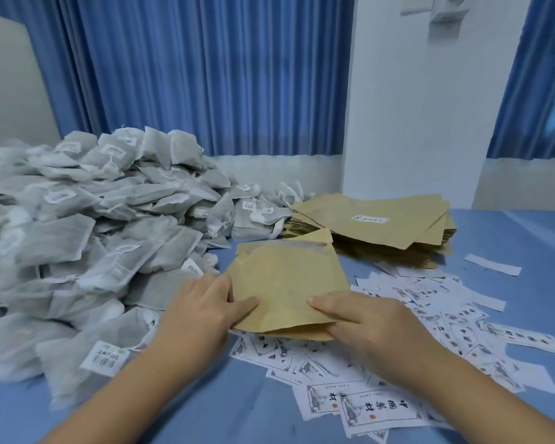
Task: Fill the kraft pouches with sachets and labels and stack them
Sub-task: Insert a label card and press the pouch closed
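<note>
A kraft pouch (285, 280) is held just above the table in the middle of the view, its open mouth pointing away from me and its near edge in both hands. My left hand (202, 309) pinches the near left corner, thumb on top. My right hand (366, 318) grips the near right edge, thumb on top and fingers underneath. A big heap of grey-white sachets (87, 229) covers the left side. Loose printed labels (382, 408) lie scattered at the near right. A stack of flat kraft pouches (375, 225) sits behind the held one.
The table has a blue cover (205, 408). A blue curtain (205, 75) hangs at the back, and a white pillar (423, 107) stands behind the pouch stack. A blank white strip (492, 265) lies at the far right.
</note>
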The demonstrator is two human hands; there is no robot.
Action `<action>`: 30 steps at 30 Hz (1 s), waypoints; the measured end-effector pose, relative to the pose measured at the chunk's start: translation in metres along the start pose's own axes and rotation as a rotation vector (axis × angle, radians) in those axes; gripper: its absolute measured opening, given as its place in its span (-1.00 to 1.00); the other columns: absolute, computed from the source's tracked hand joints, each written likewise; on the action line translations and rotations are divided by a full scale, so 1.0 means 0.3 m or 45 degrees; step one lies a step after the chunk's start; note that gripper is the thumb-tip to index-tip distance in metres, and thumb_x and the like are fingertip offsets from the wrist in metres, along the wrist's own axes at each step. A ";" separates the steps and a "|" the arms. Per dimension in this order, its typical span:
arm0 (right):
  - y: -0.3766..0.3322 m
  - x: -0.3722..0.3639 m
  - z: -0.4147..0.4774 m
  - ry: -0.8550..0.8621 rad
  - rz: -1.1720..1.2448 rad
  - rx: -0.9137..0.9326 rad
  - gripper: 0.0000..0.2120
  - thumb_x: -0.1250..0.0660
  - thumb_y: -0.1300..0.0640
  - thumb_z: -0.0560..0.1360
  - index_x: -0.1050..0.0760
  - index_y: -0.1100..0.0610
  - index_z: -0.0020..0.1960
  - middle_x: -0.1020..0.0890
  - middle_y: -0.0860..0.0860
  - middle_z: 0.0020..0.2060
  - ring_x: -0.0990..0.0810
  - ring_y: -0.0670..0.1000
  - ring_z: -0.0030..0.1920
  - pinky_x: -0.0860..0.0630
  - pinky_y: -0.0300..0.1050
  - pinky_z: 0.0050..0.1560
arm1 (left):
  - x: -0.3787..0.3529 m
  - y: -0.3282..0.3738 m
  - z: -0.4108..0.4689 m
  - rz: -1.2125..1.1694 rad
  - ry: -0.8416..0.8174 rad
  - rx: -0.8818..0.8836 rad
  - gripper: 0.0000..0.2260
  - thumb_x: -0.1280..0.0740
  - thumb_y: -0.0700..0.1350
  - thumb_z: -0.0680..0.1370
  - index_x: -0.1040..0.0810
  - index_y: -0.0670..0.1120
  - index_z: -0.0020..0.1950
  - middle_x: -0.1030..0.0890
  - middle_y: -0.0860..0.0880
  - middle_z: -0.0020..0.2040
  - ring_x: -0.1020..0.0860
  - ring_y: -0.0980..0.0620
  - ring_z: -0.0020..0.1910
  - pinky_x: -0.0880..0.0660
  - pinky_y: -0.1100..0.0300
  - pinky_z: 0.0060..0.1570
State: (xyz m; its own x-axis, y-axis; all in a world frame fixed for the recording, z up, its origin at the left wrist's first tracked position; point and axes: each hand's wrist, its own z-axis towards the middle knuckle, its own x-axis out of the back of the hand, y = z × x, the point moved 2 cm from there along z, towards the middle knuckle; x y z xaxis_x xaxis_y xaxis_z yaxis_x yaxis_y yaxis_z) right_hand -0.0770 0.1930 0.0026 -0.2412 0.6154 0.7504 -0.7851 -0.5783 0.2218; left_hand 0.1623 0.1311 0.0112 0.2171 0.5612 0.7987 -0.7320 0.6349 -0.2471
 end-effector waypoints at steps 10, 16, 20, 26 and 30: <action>-0.010 -0.014 0.006 -0.342 -0.149 0.139 -0.91 -0.46 0.07 0.38 -0.65 -0.05 -0.30 -0.64 -0.30 -0.02 -0.56 -0.03 -0.16 -0.45 -0.19 -0.31 | -0.068 0.034 -0.055 -0.101 -0.366 0.150 -0.59 -0.24 -0.24 0.44 -0.46 -0.04 0.28 -0.44 -0.03 0.16 -0.48 -0.07 0.13 -0.50 0.06 0.03; -0.002 -0.022 -0.007 -0.519 0.060 -0.072 -0.73 -0.45 0.12 0.41 -0.63 -0.07 0.09 -0.61 -0.11 0.17 -0.64 0.01 -0.11 -0.59 -0.09 -0.27 | -0.054 0.076 -0.024 -0.404 -0.364 -0.265 -0.31 -0.35 -0.36 0.36 -0.39 0.08 0.44 -0.45 0.02 0.38 -0.48 0.03 0.29 -0.52 0.19 0.13; -0.039 -0.007 -0.004 -0.420 0.066 -0.063 -0.86 -0.31 0.03 0.51 -0.59 -0.04 0.04 -0.58 -0.14 0.16 -0.60 -0.04 -0.34 -0.49 -0.15 -0.48 | -0.120 0.057 -0.030 -0.543 -0.554 -0.132 -0.44 -0.08 -0.23 0.59 -0.21 0.28 0.49 -0.19 0.24 0.52 -0.17 0.21 0.48 -0.27 0.21 0.39; -0.032 -0.043 -0.022 -0.467 0.177 -0.232 -0.68 -0.10 -0.07 0.61 -0.27 -0.14 0.36 -0.47 -0.23 0.20 -0.51 -0.06 0.11 -0.44 -0.13 0.03 | -0.141 0.012 -0.040 -0.978 -0.613 -0.015 -0.56 -0.18 -0.27 0.63 -0.40 0.17 0.41 -0.26 0.28 0.45 -0.07 0.39 0.47 0.08 0.45 0.44; -0.018 -0.055 -0.023 -0.543 0.270 -0.291 -0.71 -0.12 -0.04 0.62 -0.50 -0.13 0.27 -0.51 -0.25 0.15 -0.48 -0.18 0.12 -0.44 -0.20 0.07 | -0.148 -0.001 -0.053 -1.035 -0.529 0.086 -0.69 -0.35 -0.12 0.58 -0.53 0.07 0.31 -0.37 0.29 0.34 -0.17 0.58 0.32 -0.08 0.51 0.38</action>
State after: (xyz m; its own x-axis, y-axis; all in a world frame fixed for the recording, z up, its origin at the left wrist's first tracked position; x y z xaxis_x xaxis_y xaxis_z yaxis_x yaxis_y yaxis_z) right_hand -0.0728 0.1898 -0.0153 -0.1920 0.1975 0.9613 -0.8603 -0.5052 -0.0680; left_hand 0.1632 0.1143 -0.0329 0.4417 -0.2900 0.8490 -0.4942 0.7111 0.5000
